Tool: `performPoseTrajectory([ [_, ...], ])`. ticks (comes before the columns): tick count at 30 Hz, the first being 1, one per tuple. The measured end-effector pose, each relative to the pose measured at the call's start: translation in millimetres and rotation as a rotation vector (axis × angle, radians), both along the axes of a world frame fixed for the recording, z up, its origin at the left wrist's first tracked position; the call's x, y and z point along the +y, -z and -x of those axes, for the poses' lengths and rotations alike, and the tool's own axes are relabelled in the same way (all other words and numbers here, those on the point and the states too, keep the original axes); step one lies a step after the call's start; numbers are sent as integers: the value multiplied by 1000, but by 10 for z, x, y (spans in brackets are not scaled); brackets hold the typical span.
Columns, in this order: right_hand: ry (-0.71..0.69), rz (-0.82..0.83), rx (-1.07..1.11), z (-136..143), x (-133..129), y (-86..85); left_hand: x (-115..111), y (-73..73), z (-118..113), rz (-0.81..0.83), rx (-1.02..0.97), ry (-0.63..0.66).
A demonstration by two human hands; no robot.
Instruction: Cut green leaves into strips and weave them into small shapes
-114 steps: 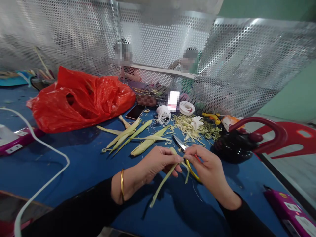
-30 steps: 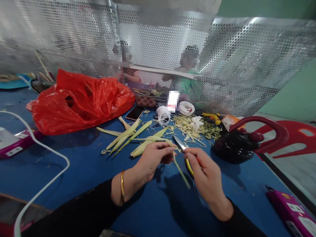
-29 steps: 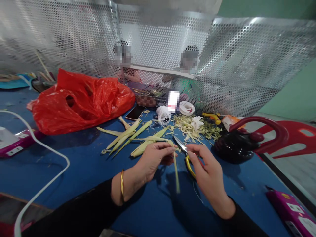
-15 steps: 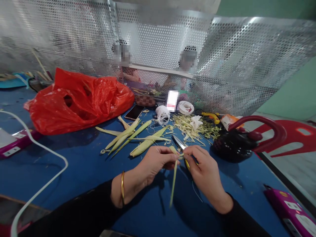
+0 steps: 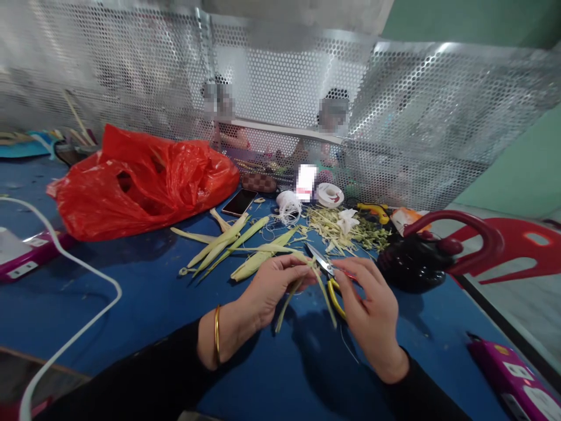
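My left hand point(image 5: 274, 289), with a gold bangle at the wrist, pinches narrow green husk strips point(image 5: 325, 292) whose ends hang below the fingers. Close on its right, the fingers of my right hand point(image 5: 370, 307) are drawn together over the scissors point(image 5: 335, 299); what they hold, if anything, is hidden. The scissors have yellow and red on the handles, and their blades point up and left, just beyond my left fingertips. Pale green husk leaves point(image 5: 258, 261) lie behind my left hand. White string point(image 5: 289, 206) sits further back.
A red plastic bag point(image 5: 144, 181) and a phone point(image 5: 239, 202) lie at the back left. Husk scraps point(image 5: 331, 225), a tape roll point(image 5: 330, 195) and a dark teapot point(image 5: 412, 263) stand right. Power strips flank the table point(image 5: 158, 304). People sit behind a perforated screen point(image 5: 284, 70).
My right fingers have parted from my left hand and moved slightly right, over the scissors. The husk strips in my left hand now hang spread in two directions.
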State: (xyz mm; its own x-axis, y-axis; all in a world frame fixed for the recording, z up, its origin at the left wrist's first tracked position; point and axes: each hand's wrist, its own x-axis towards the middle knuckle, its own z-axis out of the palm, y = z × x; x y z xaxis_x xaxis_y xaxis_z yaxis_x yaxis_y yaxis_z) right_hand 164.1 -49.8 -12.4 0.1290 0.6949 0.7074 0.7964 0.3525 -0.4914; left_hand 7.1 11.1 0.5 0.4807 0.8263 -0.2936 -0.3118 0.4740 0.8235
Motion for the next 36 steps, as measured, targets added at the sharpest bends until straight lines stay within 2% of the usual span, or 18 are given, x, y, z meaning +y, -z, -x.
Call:
performPoseTrajectory([
  [2, -44, 33, -44, 79, -63, -2, 5, -5, -6, -28, -22, -29],
  [4, -98, 172, -36, 164, -101, 32, 2, 12, -12, -47, -46, -39],
  [9, -194, 515, 262, 309, -83, 187, -35, 89, -39, -51, -61, -64],
  [14, -284, 673, 555, 369, -38, 229, -59, 100, -56, -19, -72, -44],
  [17, -359, 672, 641, 387, -21, 190, -59, 103, -51, -22, -69, -31],
  [20, -387, 651, 600, 378, -33, 156, -62, 114, -47, -37, -43, -22],
  [31, -368, 491, 128, 329, -112, 138, -86, 59, -49, -17, -19, -52],
  [34, -328, 337, 28, 254, -153, 49, -46, 22, -25, -18, -18, -49],
  [36, -232, 207, 26, 167, -149, -5, -20, 0, -6, 22, -36, -50],
])
